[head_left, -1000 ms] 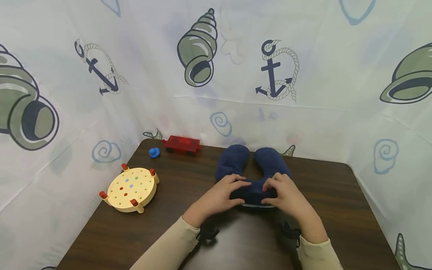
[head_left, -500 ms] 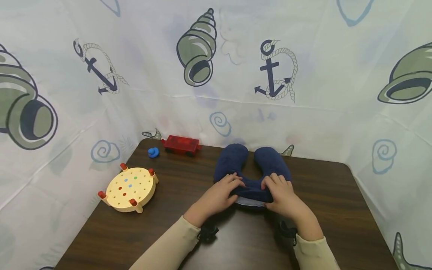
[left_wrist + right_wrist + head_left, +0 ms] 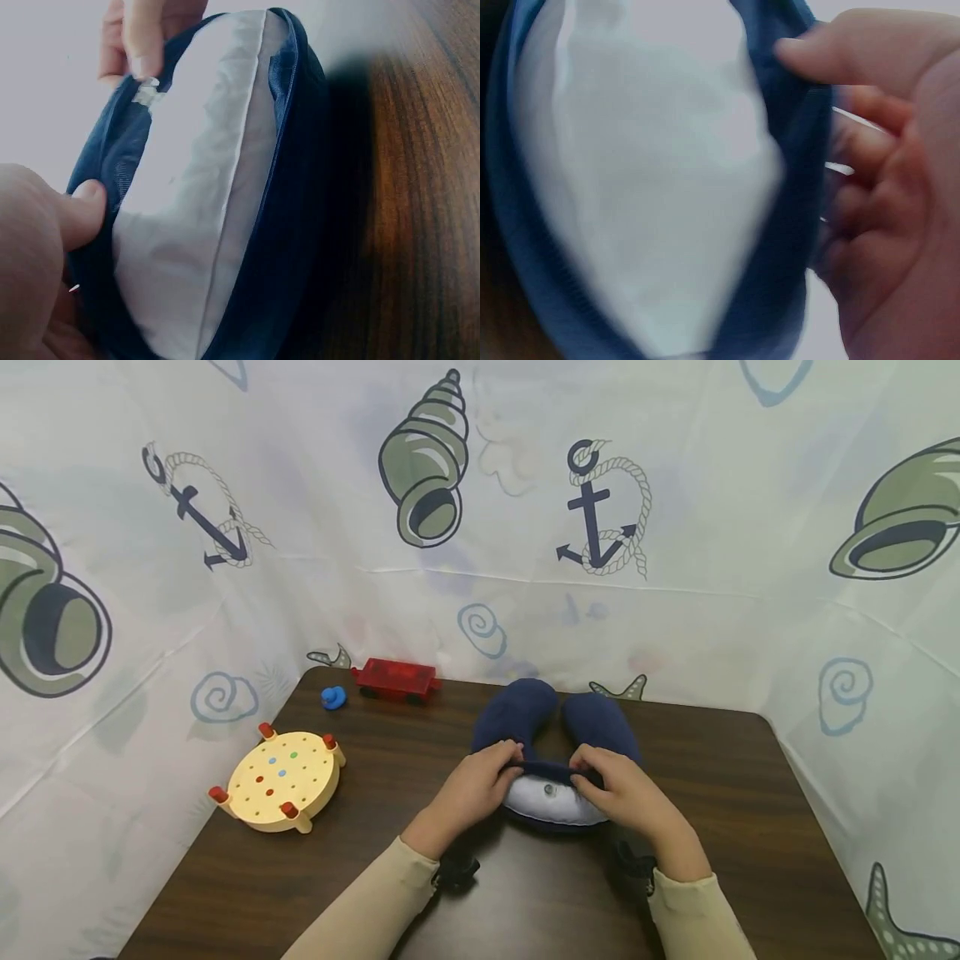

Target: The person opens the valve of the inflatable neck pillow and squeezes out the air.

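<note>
The navy cover edge [image 3: 547, 772] has drawn back since a moment ago. On the wood-grain surface [image 3: 750, 802] lies the U-shaped neck pillow [image 3: 516, 714], white inner cushion [image 3: 558, 808] bared; the left hand [image 3: 468, 783] and right hand [image 3: 630, 783], fingers curled, pinch that edge (a round fitting [image 3: 549, 790] shows just below it).

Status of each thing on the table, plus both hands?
Navy cover: open at the near side
White inner cushion: partly exposed
Left hand: pinching the cover's edge
Right hand: pinching the cover's edge
Yellow round toy: legs pointing up
Red wagon: upright, untouched
Blue toy: set down, untouched
</note>
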Tool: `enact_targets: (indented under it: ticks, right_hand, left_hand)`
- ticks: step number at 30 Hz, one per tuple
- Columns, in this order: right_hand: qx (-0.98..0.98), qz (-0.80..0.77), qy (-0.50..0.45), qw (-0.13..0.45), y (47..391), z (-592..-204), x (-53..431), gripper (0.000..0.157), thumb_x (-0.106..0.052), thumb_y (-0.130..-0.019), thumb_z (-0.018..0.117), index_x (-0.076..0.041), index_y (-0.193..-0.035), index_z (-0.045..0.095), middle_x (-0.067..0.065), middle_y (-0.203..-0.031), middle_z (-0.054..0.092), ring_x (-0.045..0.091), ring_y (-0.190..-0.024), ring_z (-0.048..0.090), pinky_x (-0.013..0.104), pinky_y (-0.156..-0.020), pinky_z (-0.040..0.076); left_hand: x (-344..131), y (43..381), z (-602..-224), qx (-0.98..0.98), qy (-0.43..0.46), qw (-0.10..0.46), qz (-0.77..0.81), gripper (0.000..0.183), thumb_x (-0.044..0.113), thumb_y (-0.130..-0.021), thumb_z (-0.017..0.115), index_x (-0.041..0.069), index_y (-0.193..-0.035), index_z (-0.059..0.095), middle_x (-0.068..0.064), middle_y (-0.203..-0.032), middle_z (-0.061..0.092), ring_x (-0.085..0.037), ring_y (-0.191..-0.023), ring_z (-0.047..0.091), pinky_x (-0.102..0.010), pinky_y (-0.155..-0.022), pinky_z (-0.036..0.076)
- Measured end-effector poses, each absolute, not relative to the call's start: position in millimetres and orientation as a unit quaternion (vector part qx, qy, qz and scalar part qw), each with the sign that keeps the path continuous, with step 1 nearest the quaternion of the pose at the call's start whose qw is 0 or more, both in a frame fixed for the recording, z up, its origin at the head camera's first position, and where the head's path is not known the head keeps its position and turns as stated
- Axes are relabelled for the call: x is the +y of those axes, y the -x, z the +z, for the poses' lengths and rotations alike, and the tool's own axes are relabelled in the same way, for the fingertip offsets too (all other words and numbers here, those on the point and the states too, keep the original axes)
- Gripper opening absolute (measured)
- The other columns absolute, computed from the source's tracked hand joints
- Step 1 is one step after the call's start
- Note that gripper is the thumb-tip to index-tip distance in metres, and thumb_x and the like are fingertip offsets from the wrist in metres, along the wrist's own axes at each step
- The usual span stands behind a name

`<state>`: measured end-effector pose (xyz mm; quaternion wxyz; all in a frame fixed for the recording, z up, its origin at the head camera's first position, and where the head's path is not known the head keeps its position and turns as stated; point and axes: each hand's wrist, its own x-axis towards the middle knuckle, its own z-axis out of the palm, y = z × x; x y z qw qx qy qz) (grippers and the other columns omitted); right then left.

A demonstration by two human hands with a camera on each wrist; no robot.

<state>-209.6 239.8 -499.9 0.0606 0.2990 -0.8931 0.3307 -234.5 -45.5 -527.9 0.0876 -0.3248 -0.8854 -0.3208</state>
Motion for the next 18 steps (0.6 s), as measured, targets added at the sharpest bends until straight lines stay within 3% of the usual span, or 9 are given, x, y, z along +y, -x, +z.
enact_targets:
  ticks: [3,8,11,14,18]
  right_hand:
    - [-0.880,0.380,-0.280,0.053,214,-510,237,0.017,-0.007,-0.102,0.074,-0.019,-0.111,0.066,-0.007,-0.098,0.069,0.007,-0.087,0.061,0.029,-0.080,0.052]
    - [-0.855,0.430,-0.278,0.077,220,-524,236,0.024,0.000,-0.102,0.072,-0.017,-0.111,0.060,-0.006,-0.101,0.066,0.008,-0.096,0.062,0.027,-0.089,0.051]
    - [-0.845,0.428,-0.307,0.093,221,-525,234,0.023,0.007,-0.102,0.069,-0.016,-0.104,0.064,-0.004,-0.102,0.063,0.010,-0.097,0.060,0.027,-0.087,0.050]
    - [-0.848,0.396,-0.331,0.121,221,-521,230,0.026,0.009,-0.101,0.068,-0.017,-0.099,0.075,-0.004,-0.103,0.066,0.011,-0.095,0.061,0.029,-0.084,0.051]
    - [-0.855,0.374,-0.330,0.140,220,-514,223,0.025,0.007,-0.100,0.071,-0.014,-0.107,0.082,-0.002,-0.108,0.074,0.017,-0.100,0.069,0.032,-0.088,0.055]
  left_hand:
    - [-46,235,-529,-0.887,0.301,0.099,-0.335,0.014,0.020,-0.107,0.071,0.017,-0.118,0.062,-0.002,-0.118,0.081,-0.018,-0.106,0.080,-0.041,-0.090,0.063]
    - [-46,237,-531,-0.870,0.330,0.141,-0.338,0.009,0.009,-0.107,0.068,0.017,-0.109,0.065,0.002,-0.110,0.080,-0.015,-0.097,0.079,-0.039,-0.086,0.064]
    - [-46,237,-532,-0.856,0.366,0.163,-0.326,0.028,-0.006,-0.101,0.065,0.020,-0.102,0.074,0.004,-0.105,0.073,-0.016,-0.095,0.075,-0.035,-0.083,0.063]
    - [-46,238,-532,-0.860,0.379,0.159,-0.301,0.043,-0.010,-0.097,0.065,0.025,-0.115,0.083,0.004,-0.104,0.070,-0.017,-0.097,0.071,-0.031,-0.084,0.057]
    - [-45,239,-534,-0.885,0.372,0.123,-0.252,0.044,0.001,-0.105,0.063,0.028,-0.136,0.079,0.005,-0.096,0.063,-0.015,-0.084,0.052,-0.031,-0.080,0.044]
